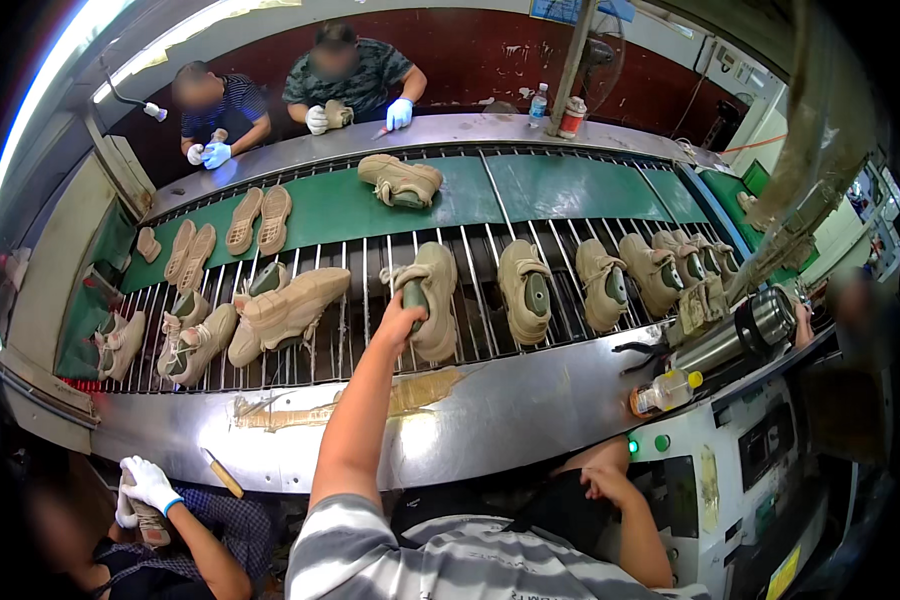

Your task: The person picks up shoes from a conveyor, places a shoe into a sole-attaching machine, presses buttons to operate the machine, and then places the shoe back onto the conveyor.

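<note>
My left hand (404,318) reaches over the roller conveyor and is closed on the collar of a beige sneaker (437,300), around its dark green inside. The sneaker sits on the metal rods, toe away from me and laces to its left. My right hand (610,482) hangs near my lap by the machine panel, its fingers loosely bent and apart, with nothing visible in them. To the right of the held sneaker stands another beige sneaker (524,292), with several more in a row beyond. On the left, a beige sneaker (290,312) lies tilted across others.
A green belt (570,188) behind the rods carries loose soles (274,220) and a sneaker (400,182). On the steel ledge (510,420) are a knife (222,473), pliers (642,352), a bottle (666,392) and a steel flask (735,330). Gloved co-workers sit opposite and at lower left.
</note>
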The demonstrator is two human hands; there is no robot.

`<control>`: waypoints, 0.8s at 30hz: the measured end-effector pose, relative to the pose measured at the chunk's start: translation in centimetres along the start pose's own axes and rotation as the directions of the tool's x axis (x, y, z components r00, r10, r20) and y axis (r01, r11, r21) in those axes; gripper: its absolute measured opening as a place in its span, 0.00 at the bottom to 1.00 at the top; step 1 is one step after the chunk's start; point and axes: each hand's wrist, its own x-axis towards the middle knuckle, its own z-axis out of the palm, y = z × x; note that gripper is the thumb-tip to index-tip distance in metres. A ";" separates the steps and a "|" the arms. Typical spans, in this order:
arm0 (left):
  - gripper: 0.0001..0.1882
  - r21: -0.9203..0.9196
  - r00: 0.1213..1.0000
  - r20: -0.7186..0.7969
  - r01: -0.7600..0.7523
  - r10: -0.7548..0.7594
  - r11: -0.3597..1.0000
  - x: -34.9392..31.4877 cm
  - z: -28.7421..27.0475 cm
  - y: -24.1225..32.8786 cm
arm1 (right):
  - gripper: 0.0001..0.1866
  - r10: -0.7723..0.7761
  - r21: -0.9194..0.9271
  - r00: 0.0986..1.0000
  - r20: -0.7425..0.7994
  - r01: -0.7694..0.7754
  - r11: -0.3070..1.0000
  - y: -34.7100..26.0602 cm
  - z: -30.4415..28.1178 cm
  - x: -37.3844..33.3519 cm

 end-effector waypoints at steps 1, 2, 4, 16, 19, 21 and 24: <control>0.32 0.079 0.999 -0.015 -0.044 0.045 0.996 2.1 0.4 -0.1 | 0.15 0.066 -0.124 0.995 -0.072 -0.074 0.990 1.7 0.8 0.6; 0.33 0.122 0.998 -0.020 -0.057 0.060 0.991 4.4 -0.1 -1.6 | 0.16 -0.069 -0.247 0.975 -0.212 0.015 0.969 2.5 1.6 1.0; 0.37 0.335 0.995 -0.026 -0.083 0.098 0.939 6.5 0.8 -3.2 | 0.19 -0.370 -0.505 0.826 -0.426 0.123 0.855 2.7 2.7 1.6; 0.27 0.982 0.918 -0.090 0.146 0.386 -0.119 6.0 -13.2 7.1 | 0.18 -0.348 -0.313 0.780 -0.520 0.205 0.927 3.5 3.6 1.7; 0.35 0.907 0.925 -0.302 0.353 0.231 -0.228 2.8 -18.3 12.6 | 0.18 -0.352 -0.321 0.773 -0.527 0.202 0.925 4.0 3.8 2.2; 0.40 0.848 0.871 -0.488 0.486 0.046 -0.210 0.6 -19.9 13.8 | 0.18 -0.377 -0.352 0.747 -0.547 0.204 0.914 3.3 4.2 2.1; 0.46 0.856 0.906 -0.420 0.411 0.043 -0.314 0.1 -22.8 11.2 | 0.17 -0.427 -0.412 0.708 -0.562 0.207 0.887 3.4 4.5 2.5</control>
